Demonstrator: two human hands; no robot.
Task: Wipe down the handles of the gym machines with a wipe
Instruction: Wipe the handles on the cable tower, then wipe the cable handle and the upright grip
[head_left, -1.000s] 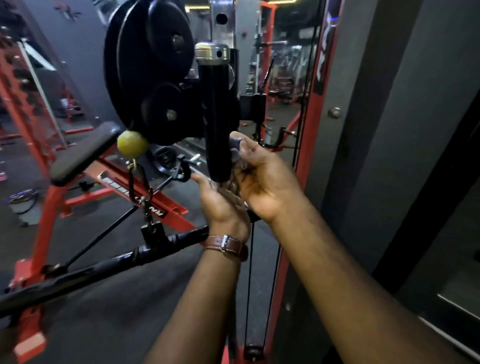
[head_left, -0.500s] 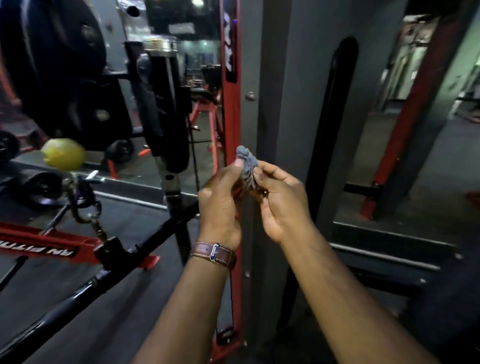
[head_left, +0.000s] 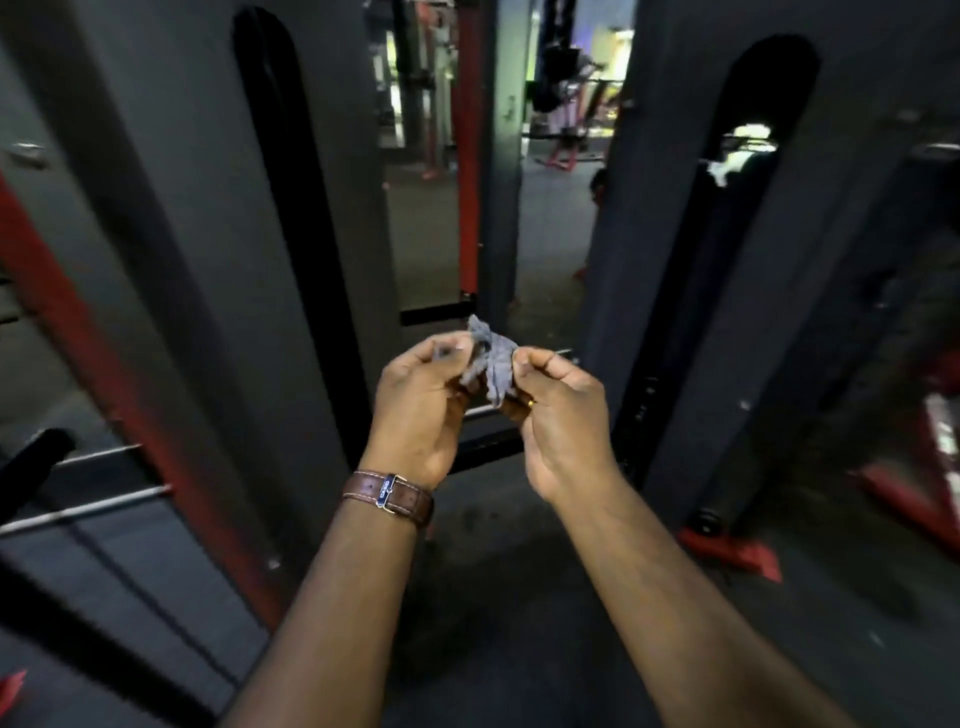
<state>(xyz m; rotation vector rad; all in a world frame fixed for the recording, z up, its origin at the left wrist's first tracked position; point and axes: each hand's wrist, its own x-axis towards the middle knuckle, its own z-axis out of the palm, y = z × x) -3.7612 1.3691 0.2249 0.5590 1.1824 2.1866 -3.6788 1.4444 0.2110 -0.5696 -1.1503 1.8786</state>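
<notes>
your left hand and right hand both pinch the crumpled grey wipe, held up between them in front of you. a brown leather watch sits on your left wrist. dark grey machine columns with red frame parts stand just beyond, blurred.

no readable text, watch clasp marking blurred

The gym was dim, with the brightest light far beyond the left hand and right hand. Motion blur smeared the uprights to either side; wide-angle distortion bowed them outward near the frame edges.
</notes>
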